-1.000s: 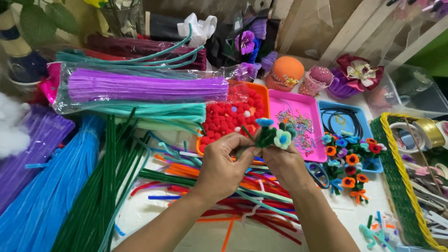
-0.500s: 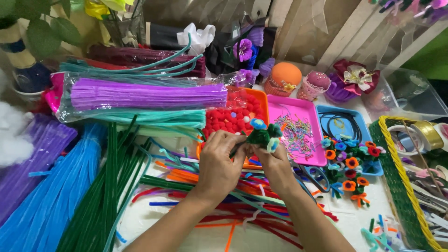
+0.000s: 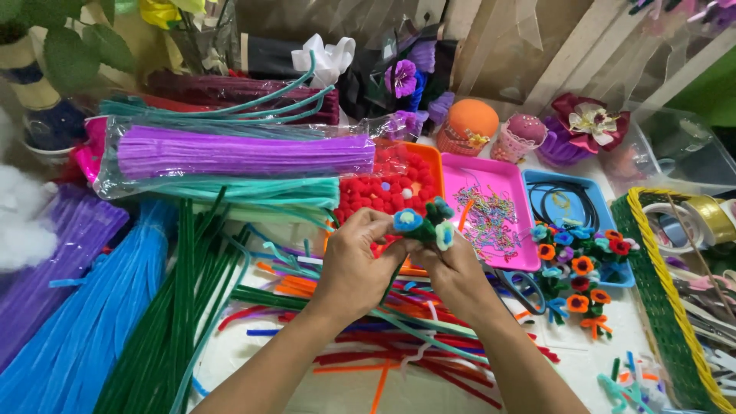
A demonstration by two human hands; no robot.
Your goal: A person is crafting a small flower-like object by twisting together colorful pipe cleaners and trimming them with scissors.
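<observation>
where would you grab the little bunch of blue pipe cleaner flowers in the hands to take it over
Probably by the green stems, just below the left hand and right hand, coming from the near side under the hands. The blue flower bunch stands heads up, its soft coiled heads would squash, and both hands already cover the upper stems, so a grip lower down is the only free part.

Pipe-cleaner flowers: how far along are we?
Done: a cluster of finished orange, red and blue flowers lies by the blue tray. In hand: the left hand and right hand hold a small bunch of blue flowers together. Left: many loose pipe cleaners lie unused.
</observation>
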